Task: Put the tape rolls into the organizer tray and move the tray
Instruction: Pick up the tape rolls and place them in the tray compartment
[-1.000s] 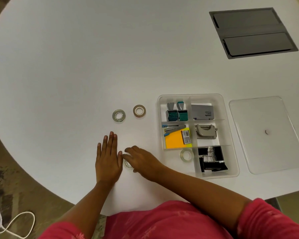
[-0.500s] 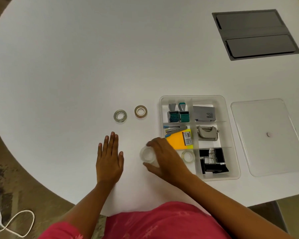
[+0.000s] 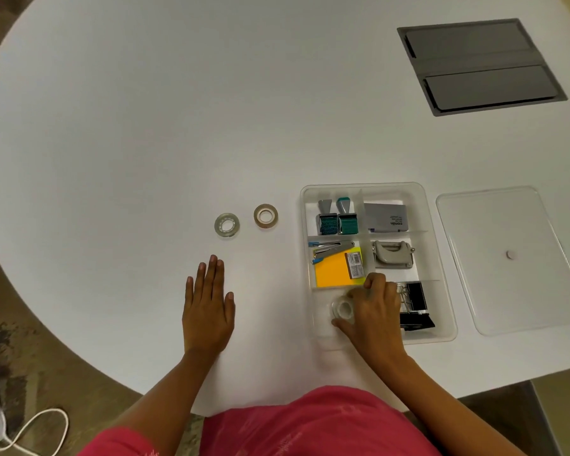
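Right hand (image 3: 374, 309) seen lower right of centre, fingers pinched around clear tape roll (image 3: 342, 309) — roll held over near-left compartment of organizer tray (image 3: 422, 205); whether roll touches tray floor cannot be told. Left hand (image 3: 208, 307) laid flat on white table (image 3: 145, 126), fingers extended, nothing held. Two more tape rolls left on table at mid-frame — clear one (image 3: 227, 225), tan one (image 3: 266, 216) just beside it. Clear lid (image 3: 514, 258) placed right of tray.
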Demonstrator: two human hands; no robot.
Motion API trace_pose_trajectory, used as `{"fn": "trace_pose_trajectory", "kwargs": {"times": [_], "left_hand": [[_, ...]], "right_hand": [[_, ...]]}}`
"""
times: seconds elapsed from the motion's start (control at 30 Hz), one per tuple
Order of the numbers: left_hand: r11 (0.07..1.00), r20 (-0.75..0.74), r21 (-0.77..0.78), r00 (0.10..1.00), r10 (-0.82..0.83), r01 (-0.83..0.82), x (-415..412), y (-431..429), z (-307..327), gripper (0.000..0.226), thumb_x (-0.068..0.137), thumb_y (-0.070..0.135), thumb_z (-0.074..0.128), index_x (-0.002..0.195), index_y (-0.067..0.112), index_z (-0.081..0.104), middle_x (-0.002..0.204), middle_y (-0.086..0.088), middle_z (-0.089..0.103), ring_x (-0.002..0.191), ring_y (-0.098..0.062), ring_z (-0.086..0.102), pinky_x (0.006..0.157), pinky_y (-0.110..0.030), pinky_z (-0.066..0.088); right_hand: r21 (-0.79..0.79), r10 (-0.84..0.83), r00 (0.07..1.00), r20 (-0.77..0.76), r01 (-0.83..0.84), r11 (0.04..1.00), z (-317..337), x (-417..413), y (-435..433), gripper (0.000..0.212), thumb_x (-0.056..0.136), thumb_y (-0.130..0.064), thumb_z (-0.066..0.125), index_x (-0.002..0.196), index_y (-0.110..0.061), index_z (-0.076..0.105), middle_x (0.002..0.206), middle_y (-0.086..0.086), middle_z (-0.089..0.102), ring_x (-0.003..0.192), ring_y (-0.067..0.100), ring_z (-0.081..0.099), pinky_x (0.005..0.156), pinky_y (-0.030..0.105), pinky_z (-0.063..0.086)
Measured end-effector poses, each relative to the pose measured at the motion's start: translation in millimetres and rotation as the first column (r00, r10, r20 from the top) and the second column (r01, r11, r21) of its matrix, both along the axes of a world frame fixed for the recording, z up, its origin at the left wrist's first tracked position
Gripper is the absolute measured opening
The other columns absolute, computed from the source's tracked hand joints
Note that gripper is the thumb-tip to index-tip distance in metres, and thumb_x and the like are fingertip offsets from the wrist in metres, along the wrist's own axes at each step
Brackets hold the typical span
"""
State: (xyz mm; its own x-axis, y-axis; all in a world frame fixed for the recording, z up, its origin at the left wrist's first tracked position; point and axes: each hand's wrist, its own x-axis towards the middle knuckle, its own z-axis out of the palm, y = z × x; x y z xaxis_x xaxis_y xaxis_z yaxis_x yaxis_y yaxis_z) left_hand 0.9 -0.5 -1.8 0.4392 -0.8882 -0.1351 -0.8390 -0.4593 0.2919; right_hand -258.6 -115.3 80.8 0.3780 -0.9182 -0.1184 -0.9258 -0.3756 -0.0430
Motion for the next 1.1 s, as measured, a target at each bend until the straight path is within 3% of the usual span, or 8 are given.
{"fn": "trace_pose_trajectory", "kwargs": {"times": [0.17, 0.47, 0.6, 0.7, 0.8, 0.9, 1.0, 1.1], "left_hand": [[1.0, 0.001, 0.002, 1.0, -0.001, 0.001, 0, 1, 0, 0.061, 0.095, 0.031, 0.025, 0.152, 0.014, 0.012, 0.161, -0.002, 0.009, 0.149, -0.017, 0.002, 0.121, -0.042, 0.009], [1.0, -0.018, -0.012, 1.0, 0.003, -0.003, 0, 1, 1, 0.061, 0.095, 0.03, 0.026, 0.152, 0.014, 0.014, 0.16, -0.001, 0.011, 0.149, -0.017, 0.004, 0.121, -0.042, 0.011], [1.0, -0.021, -0.009, 1.0, 0.007, -0.007, 1, 0, 1, 0.061, 0.095, 0.03, 0.028, 0.152, 0.015, 0.013, 0.16, -0.001, 0.01, 0.149, -0.016, 0.002, 0.121, -0.041, 0.009], [1.0, -0.024, -0.007, 1.0, 0.01, -0.01, 1, 1, 0, 0.061, 0.095, 0.03, 0.029, 0.152, 0.016, 0.012, 0.161, 0.0, 0.01, 0.149, -0.015, 0.002, 0.122, -0.04, 0.007], [1.0, -0.03, -0.008, 0.999, 0.012, -0.012, 1, 1, 0, 0.061, 0.095, 0.03, 0.029, 0.152, 0.016, 0.013, 0.16, 0.0, 0.01, 0.149, -0.015, 0.002, 0.122, -0.041, 0.008], [1.0, -0.033, -0.004, 0.999, 0.013, -0.013, 1, 0, 0, 0.061, 0.095, 0.03, 0.028, 0.152, 0.016, 0.012, 0.16, 0.0, 0.01, 0.149, -0.015, 0.001, 0.121, -0.041, 0.009], [1.0, -0.042, -0.009, 0.999, 0.014, -0.014, 1, 1, 0, 0.061, 0.095, 0.031, 0.027, 0.152, 0.016, 0.012, 0.16, 0.0, 0.009, 0.149, -0.015, 0.001, 0.121, -0.041, 0.009], [1.0, -0.033, -0.002, 0.999, 0.01, -0.01, 1, 2, 0, 0.061, 0.095, 0.031, 0.027, 0.152, 0.016, 0.012, 0.161, 0.0, 0.009, 0.149, -0.015, 0.001, 0.121, -0.041, 0.009]], "right_hand": [[0.038, 0.011, 1.0, -0.018, -0.011, 0.999, 0, 10, -4, 0.055, 0.031, -0.032, 0.096, 0.075, -0.01, 0.07, 0.093, 0.016, 0.055, 0.078, 0.03, 0.049, 0.061, 0.037, 0.045], [-0.108, 0.164, 0.949, 0.268, -0.14, 0.984, 23, 73, -25, 0.033, 0.059, -0.001, 0.08, 0.087, -0.011, 0.066, 0.098, 0.014, 0.059, 0.091, 0.03, 0.052, 0.074, 0.037, 0.044], [0.014, 0.269, 0.889, 0.371, -0.295, 0.956, 16, 118, -47, 0.049, 0.056, 0.006, 0.08, 0.101, -0.006, 0.065, 0.104, 0.016, 0.06, 0.091, 0.028, 0.057, 0.07, 0.031, 0.05], [0.087, 0.326, 0.873, 0.362, -0.38, 0.921, 2, 147, -63, 0.066, 0.051, 0.015, 0.077, 0.113, -0.001, 0.064, 0.114, 0.025, 0.06, 0.095, 0.038, 0.059, 0.072, 0.038, 0.053], [0.14, 0.354, 0.884, 0.305, -0.409, 0.902, -8, 171, -78, 0.073, 0.07, 0.017, 0.063, 0.138, -0.007, 0.047, 0.144, 0.027, 0.036, 0.128, 0.044, 0.036, 0.099, 0.048, 0.04], [0.166, 0.376, 0.914, 0.152, -0.399, 0.902, -21, 184, -88, 0.068, 0.088, 0.002, 0.055, 0.148, -0.016, 0.028, 0.157, 0.016, 0.011, 0.142, 0.035, 0.012, 0.111, 0.04, 0.023], [0.12, 0.391, 0.917, 0.072, -0.398, 0.91, -24, 188, -88, 0.059, 0.085, 0.0, 0.06, 0.139, -0.01, 0.039, 0.146, 0.019, 0.032, 0.129, 0.035, 0.033, 0.095, 0.036, 0.04], [0.068, 0.368, 0.922, 0.116, -0.377, 0.924, -24, 184, -85, 0.055, 0.053, 0.014, 0.077, 0.105, 0.0, 0.064, 0.102, 0.024, 0.059, 0.088, 0.038, 0.057, 0.055, 0.029, 0.041]]}}
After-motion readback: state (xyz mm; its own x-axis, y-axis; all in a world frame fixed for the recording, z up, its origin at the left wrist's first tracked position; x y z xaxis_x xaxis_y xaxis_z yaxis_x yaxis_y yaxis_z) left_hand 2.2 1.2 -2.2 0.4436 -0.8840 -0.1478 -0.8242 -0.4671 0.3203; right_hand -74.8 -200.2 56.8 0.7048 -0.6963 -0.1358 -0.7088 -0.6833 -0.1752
